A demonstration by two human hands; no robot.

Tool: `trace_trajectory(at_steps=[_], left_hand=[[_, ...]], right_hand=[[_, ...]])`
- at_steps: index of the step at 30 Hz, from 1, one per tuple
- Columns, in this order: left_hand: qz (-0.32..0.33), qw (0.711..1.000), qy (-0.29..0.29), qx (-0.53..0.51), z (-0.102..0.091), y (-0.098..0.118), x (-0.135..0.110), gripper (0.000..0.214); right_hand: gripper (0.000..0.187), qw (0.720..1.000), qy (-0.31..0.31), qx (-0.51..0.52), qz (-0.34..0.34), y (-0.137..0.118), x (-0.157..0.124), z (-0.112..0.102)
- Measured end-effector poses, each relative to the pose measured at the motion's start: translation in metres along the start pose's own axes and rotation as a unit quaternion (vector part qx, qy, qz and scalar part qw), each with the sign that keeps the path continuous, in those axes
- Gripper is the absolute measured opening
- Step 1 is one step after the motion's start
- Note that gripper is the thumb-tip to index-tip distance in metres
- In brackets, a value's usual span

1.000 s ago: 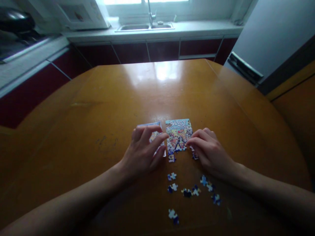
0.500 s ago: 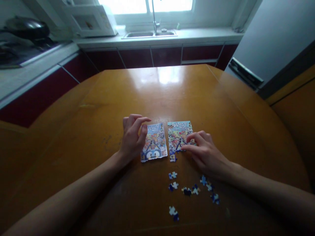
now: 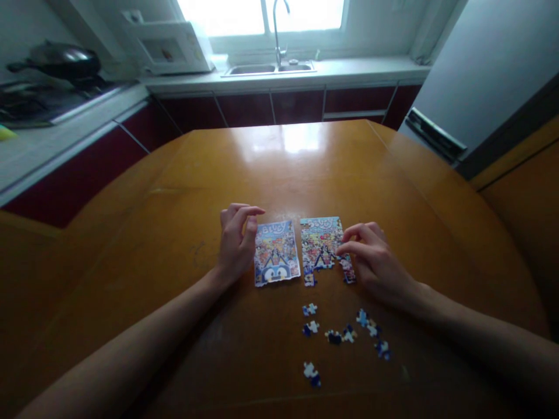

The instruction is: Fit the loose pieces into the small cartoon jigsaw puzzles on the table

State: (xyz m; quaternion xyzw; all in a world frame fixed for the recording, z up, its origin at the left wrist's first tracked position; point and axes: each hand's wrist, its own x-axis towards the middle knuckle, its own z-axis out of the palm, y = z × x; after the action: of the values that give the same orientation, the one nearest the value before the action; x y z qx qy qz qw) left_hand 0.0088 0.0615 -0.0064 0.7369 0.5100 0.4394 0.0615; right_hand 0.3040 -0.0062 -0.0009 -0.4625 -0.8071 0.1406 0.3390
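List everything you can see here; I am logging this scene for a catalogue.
Glossy orange wooden table: one, fills the middle.
Colourful printed picture card with a blue cartoon face: one, on the table by the left hand.
Partly assembled colourful jigsaw: one, right of the card.
Loose blue-and-white jigsaw pieces: about eight, scattered nearer the person.
White microwave: one, far counter.
Steel sink with tap: one, under the window.
Dark pan: one, on the stove at left.
Grey fridge: one, at right.
Left hand: fingers curled at the card's left edge.
Right hand: fingertips at the jigsaw's right edge.
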Motion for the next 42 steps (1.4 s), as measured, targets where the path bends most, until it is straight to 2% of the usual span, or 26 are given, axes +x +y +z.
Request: trace_trajectory(at_steps=[9,12,14,19,26,32,37,42], left_hand=[[-0.011,1.000,-0.006,0.007,0.001,-0.001,0.000,0.023],[-0.012,1.000,-0.006,0.009,0.001,0.000,0.001,0.024],[-0.015,1.000,-0.006,0.009,0.001,0.000,0.001,0.024],[-0.009,1.000,-0.002,0.004,0.001,-0.001,0.001,0.024],[0.008,1.000,-0.003,0.014,0.001,0.001,0.001,0.018],[0.129,0.988,-0.084,0.023,-0.005,0.020,-0.012,0.014],[0.249,0.950,-0.190,0.004,-0.011,0.042,-0.026,0.015],[0.298,0.917,-0.264,0.010,-0.017,0.052,-0.038,0.014]], right_hand=[[0.036,0.995,-0.081,-0.034,-0.039,0.001,-0.002,0.004],[0.035,0.995,-0.089,-0.031,-0.036,0.000,-0.001,0.003],[0.036,0.998,-0.062,0.003,-0.025,0.000,0.001,0.000],[0.031,0.996,0.075,0.049,0.012,0.003,0.008,-0.014],[0.021,0.994,0.106,0.024,0.016,0.006,0.010,-0.030],[0.018,0.995,0.102,0.018,0.005,0.006,0.007,-0.033],[0.013,0.997,0.068,0.023,-0.020,0.000,0.004,-0.031],[0.012,0.998,0.042,0.036,-0.027,-0.003,0.003,-0.034]])
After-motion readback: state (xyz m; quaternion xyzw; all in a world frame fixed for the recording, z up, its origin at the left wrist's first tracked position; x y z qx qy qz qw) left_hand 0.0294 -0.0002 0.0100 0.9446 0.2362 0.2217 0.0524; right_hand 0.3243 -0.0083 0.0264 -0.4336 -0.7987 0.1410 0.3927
